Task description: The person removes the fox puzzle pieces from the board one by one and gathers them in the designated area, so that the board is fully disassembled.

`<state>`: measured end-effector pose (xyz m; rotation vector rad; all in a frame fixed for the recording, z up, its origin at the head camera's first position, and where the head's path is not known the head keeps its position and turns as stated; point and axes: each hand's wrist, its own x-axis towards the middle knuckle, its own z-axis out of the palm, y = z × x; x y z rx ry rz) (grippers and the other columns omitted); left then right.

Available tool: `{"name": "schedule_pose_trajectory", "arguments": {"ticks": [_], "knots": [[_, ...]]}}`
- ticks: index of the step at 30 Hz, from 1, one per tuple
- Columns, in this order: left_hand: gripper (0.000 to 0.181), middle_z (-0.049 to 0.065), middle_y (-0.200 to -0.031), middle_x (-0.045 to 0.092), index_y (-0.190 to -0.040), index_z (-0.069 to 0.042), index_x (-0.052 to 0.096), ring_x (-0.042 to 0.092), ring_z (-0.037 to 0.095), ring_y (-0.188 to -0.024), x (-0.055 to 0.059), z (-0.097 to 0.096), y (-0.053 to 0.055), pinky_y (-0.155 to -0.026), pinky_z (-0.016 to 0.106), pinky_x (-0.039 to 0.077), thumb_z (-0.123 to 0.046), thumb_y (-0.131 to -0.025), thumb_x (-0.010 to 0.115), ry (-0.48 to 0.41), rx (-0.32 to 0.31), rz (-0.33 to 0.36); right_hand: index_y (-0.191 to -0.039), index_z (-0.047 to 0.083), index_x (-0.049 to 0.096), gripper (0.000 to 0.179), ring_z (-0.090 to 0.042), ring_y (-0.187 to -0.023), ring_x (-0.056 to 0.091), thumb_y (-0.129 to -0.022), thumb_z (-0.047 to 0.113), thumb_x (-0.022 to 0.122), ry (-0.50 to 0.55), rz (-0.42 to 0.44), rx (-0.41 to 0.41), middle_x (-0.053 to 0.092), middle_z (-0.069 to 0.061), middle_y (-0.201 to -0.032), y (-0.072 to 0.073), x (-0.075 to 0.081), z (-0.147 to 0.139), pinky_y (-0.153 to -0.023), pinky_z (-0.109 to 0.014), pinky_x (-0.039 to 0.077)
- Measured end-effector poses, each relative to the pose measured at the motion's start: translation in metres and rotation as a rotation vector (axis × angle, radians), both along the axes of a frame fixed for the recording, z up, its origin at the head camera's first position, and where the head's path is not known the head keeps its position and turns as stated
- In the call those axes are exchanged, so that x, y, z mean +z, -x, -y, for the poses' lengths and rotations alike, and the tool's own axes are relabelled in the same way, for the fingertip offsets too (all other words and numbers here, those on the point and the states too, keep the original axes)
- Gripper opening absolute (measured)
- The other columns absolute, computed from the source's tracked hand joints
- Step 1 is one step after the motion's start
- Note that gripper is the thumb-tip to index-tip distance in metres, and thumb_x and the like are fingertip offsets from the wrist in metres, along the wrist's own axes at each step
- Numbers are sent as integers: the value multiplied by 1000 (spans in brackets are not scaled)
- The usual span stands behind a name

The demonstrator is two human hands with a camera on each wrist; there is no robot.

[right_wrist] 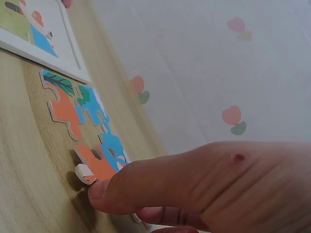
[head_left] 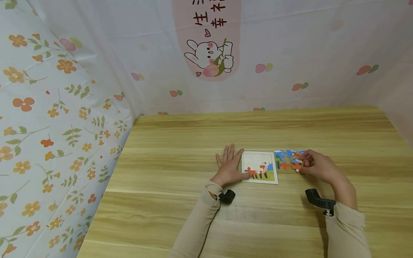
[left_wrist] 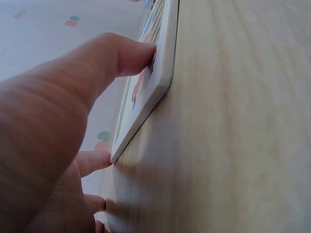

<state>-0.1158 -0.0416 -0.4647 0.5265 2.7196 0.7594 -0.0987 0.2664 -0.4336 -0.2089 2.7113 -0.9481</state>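
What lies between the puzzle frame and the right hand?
Blue and orange puzzle pieces lie on the table between the puzzle frame and right hand; the head view shows them.

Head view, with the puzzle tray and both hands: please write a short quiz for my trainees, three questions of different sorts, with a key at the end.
1. Multiple choice: whose thumb rests on the puzzle tray?
A) the right hand's
B) the left hand's
C) neither hand's
2. True or false: the loose pieces lie to the right of the tray.
3. Fill the gap with upper or lower: the fitted pieces lie mostly in the ____ part of the tray.

Key:
1. B; the left hand also has its fingers spread.
2. True.
3. Lower.
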Motion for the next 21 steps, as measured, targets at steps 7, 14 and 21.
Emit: {"name": "schedule_pose_trajectory", "arguments": {"ticks": [7, 14, 21], "knots": [[91, 11, -155, -2, -149, -19, 23, -11, 27, -140, 2, 0, -1, -102, 62, -9, -47, -77, 70, 3, 2, -4, -101, -5, 52, 35, -16, -68, 43, -77, 10, 72, 22, 11, 3, 48, -3, -77, 0, -1, 1, -56, -27, 34], [91, 11, -155, -2, -149, -18, 24, -10, 27, -140, 3, 0, -2, -102, 62, -9, -45, -76, 71, -3, 4, -6, -100, -4, 53, 31, -15, -66, 43, -77, 7, 71, 30, -3, 19, 48, -3, -76, 0, -2, 2, -58, -28, 34], [91, 11, -155, -2, -149, -18, 24, -10, 27, -140, 2, -1, -1, -102, 62, -10, -45, -76, 72, -4, 6, -2, -100, -5, 53, 31, -15, -65, 42, -77, 6, 70, 44, 11, 26, 48, -3, -76, 0, -2, 2, -58, -29, 34]]}}
